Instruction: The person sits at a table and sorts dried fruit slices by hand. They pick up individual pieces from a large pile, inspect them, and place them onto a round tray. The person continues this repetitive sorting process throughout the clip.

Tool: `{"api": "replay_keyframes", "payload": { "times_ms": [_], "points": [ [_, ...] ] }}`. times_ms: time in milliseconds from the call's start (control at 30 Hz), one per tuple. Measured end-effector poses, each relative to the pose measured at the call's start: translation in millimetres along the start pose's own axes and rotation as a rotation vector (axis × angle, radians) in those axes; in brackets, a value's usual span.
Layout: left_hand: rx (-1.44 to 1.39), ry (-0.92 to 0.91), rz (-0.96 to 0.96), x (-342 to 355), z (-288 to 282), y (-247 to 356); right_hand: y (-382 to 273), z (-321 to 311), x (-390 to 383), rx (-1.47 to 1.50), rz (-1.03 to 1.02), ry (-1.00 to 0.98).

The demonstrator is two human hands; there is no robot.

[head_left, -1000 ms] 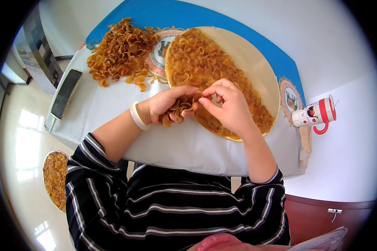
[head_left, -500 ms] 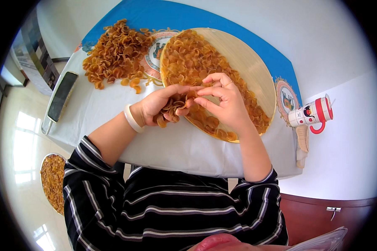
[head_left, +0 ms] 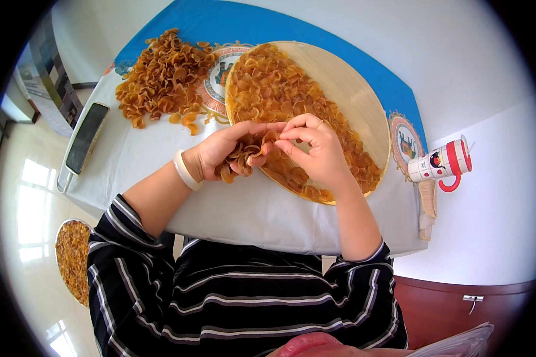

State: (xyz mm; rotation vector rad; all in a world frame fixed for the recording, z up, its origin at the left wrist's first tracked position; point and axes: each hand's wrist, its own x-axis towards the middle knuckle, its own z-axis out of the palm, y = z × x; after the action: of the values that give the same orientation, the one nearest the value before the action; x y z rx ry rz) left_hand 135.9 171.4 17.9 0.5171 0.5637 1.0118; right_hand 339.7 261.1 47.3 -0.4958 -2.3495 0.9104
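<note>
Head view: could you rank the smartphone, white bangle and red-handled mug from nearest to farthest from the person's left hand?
From the left hand:
1. White bangle, on its wrist
2. Smartphone, far left
3. Red-handled mug, far right

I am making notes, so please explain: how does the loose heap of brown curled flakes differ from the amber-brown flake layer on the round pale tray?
The loose heap is piled up, while the flake layer is spread fairly flat. The heap lies directly on the blue-and-grey tablecloth; the flake layer lies on the tray. The heap looks darker brown, the flake layer more golden amber. Both are thin curved pieces.
</note>
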Motion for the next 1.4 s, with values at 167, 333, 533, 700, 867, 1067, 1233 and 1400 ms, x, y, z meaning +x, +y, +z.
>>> {"api": "replay_keyframes", "payload": {
  "times_ms": [167,333,533,700,867,1067,1233,1400],
  "points": [
    [0.007,-0.011,0.001,-2,2,0,-9,-2,0,0.014,0.100,0.027],
    [-0.004,-0.020,0.000,-2,5,0,0,-2,-3,-0.023,-0.017,0.015],
    [-0.011,-0.013,0.000,1,-1,-3,-3,-2,-3,-0.053,-0.125,0.000],
    [-0.019,-0.052,-0.024,0,-1,-2,7,-1,-4,-0.051,-0.102,-0.014],
    [-0.027,-0.085,-0.026,0,1,-2,5,6,-4,-0.004,-0.087,0.053],
    [-0.003,-0.040,-0.039,0,6,0,1,6,-5,-0.156,-0.181,0.133],
    [-0.008,-0.031,-0.046,-1,1,-2,5,5,-5,-0.256,-0.283,0.313],
    [-0.050,-0.041,0.025,-2,1,3,14,-14,-5,-0.090,0.100,0.317]
  ]
}}
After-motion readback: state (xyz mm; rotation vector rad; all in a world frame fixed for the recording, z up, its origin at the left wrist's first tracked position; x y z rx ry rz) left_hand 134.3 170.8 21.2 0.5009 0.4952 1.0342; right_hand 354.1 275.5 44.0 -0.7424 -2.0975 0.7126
